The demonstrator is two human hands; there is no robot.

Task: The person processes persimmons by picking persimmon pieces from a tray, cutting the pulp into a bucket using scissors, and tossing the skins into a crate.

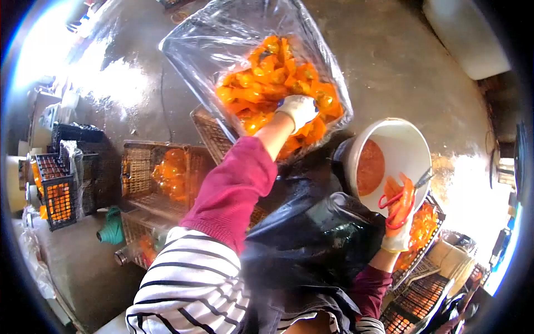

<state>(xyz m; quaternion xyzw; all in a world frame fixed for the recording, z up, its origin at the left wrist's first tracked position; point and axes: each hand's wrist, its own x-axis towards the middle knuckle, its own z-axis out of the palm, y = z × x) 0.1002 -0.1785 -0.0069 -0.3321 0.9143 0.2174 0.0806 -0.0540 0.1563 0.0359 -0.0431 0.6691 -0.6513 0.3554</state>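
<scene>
My left hand (299, 111), in a white glove with a blue patch, reaches into a heap of glossy orange pepper-like pieces (261, 83). Its fingers look curled down into the heap, and their tips are hidden. Clear plastic (192, 47) lines the crate (214, 131) around these pieces. My right hand (397, 220) grips scissors (394, 210) with red loop handles, their dark blades pointing up and right. The fingers of its glove look orange. Just beyond that hand a white bucket (409, 136) leans over, with reddish-orange pulp (371, 167) inside.
Black plastic (311, 239) covers my lap. On the left are a brown crate (139, 186) with bagged orange pieces, black crates (58, 192) and a green object (111, 225). Another crate of orange pieces (424, 225) and a black crate (417, 303) sit at the right.
</scene>
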